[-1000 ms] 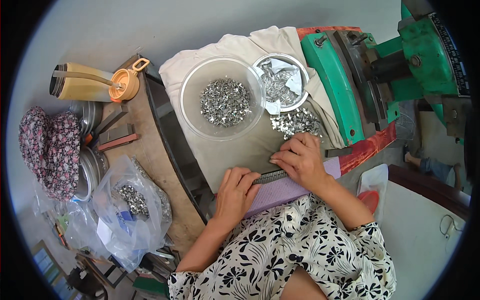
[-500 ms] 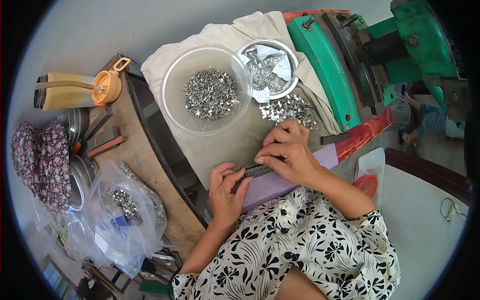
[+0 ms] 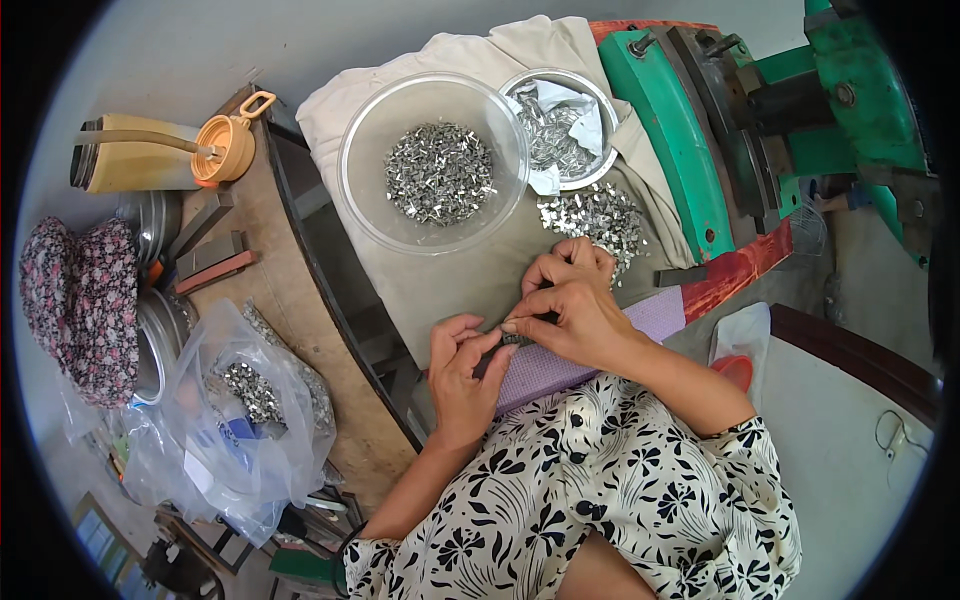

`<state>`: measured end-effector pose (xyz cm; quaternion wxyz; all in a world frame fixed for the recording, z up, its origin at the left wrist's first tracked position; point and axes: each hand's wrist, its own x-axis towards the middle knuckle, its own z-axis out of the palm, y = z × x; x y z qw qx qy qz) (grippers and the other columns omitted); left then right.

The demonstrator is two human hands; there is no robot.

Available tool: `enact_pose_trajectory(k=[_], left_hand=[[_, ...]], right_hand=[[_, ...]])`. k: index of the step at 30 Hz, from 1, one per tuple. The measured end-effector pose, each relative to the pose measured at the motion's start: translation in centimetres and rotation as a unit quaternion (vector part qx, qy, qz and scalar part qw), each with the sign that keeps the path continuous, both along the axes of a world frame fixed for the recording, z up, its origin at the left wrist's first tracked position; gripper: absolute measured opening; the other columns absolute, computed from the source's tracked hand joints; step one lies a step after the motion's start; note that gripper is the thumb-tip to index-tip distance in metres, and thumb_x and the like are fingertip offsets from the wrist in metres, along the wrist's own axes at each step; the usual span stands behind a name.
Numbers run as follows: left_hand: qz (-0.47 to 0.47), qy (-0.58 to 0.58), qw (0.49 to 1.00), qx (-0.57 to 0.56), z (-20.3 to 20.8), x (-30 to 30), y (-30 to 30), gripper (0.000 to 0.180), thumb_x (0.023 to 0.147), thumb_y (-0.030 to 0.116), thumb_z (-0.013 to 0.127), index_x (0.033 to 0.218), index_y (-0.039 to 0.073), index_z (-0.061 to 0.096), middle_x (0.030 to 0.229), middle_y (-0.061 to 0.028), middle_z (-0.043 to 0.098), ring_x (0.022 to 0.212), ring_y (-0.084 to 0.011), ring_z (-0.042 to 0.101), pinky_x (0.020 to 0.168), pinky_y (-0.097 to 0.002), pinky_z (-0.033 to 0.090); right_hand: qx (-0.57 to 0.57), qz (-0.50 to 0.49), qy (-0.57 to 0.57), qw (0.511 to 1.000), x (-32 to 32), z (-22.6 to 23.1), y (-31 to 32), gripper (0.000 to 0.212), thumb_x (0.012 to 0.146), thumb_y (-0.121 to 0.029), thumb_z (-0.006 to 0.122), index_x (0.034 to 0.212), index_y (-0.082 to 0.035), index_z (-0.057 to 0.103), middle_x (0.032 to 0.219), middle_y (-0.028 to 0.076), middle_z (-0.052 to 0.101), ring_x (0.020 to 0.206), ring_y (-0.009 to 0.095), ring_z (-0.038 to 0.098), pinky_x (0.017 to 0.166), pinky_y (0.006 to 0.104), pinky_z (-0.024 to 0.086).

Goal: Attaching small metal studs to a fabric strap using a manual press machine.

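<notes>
My left hand (image 3: 463,375) curls its thumb and fingers around the near-left end of a short dark ridged bar (image 3: 511,338). The bar lies along the edge of a purple textured pad (image 3: 545,375) in front of me. Thumb and fingertips of my right hand (image 3: 575,312) are pinched together over the bar, close to the left fingertips; whatever they hold is too small to make out. Just beyond the right hand is a loose heap of small shiny metal pieces (image 3: 600,218) on a beige cloth (image 3: 450,285).
A clear plastic tub (image 3: 362,170) of small metal parts and a metal bowl (image 3: 607,115) of thin wire-like pieces stand behind. At right is a green machine (image 3: 665,140). The left side table (image 3: 290,350) carries a plastic bag (image 3: 200,440), metal blocks (image 3: 215,270) and a yellow bottle (image 3: 145,160).
My right hand has moved left along the bar, and its fingertips now nearly meet those of my left hand. The whole view has shifted slightly.
</notes>
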<state>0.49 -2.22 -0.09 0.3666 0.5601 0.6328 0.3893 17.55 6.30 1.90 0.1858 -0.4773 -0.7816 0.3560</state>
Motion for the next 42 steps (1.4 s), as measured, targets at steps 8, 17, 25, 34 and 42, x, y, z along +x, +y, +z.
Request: enact_pose_trajectory(k=[8,17,25,34,42], left_hand=[[-0.003,0.015,1.0,0.014,0.0,-0.1,0.0,0.026,0.073,0.001,0.081,0.096,0.001,0.069,0.114,-0.0128,0.057,0.085,-0.0229,0.062,0.074,-0.0329,0.051],[0.003,-0.002,1.0,0.002,-0.2,0.0,0.0,0.028,0.072,0.0,0.081,0.098,0.001,0.07,0.114,-0.0127,0.058,0.085,-0.0213,0.062,0.076,-0.0315,0.051],[-0.007,-0.009,1.0,0.007,-0.4,-0.2,-0.1,0.027,0.074,0.003,0.08,0.099,0.001,0.069,0.114,-0.013,0.057,0.086,-0.0237,0.062,0.076,-0.0336,0.052],[-0.004,-0.016,1.0,0.006,-0.3,-0.2,0.0,0.029,0.071,-0.003,0.081,0.099,0.0,0.07,0.115,-0.0136,0.058,0.085,-0.0201,0.062,0.076,-0.03,0.051],[-0.001,-0.011,1.0,0.01,-0.4,-0.2,0.0,0.027,0.074,0.003,0.081,0.098,0.002,0.069,0.113,-0.0127,0.058,0.085,-0.0232,0.063,0.075,-0.0333,0.052]], right_hand=[[0.007,-0.012,-0.017,1.0,-0.4,0.3,-0.3,0.015,0.069,-0.028,0.083,0.078,-0.016,0.079,0.091,-0.002,0.058,0.105,0.026,0.045,0.094,0.044,0.026],[-0.007,0.009,-0.025,1.0,0.0,0.7,-0.1,0.014,0.07,-0.026,0.083,0.081,-0.019,0.08,0.093,-0.004,0.058,0.106,0.025,0.044,0.095,0.0428,0.025],[-0.01,0.018,-0.041,0.999,-0.1,0.8,-0.1,0.015,0.071,-0.026,0.082,0.082,-0.016,0.079,0.095,-0.001,0.058,0.106,0.028,0.044,0.096,0.0445,0.026],[-0.004,0.019,-0.04,0.999,0.2,0.7,0.1,0.014,0.071,-0.025,0.082,0.079,-0.015,0.077,0.095,-0.002,0.058,0.107,0.027,0.045,0.096,0.0447,0.027],[-0.007,0.032,-0.042,0.999,1.2,0.8,0.4,0.015,0.071,-0.026,0.082,0.079,-0.015,0.078,0.093,-0.001,0.058,0.106,0.025,0.045,0.095,0.0443,0.027]])
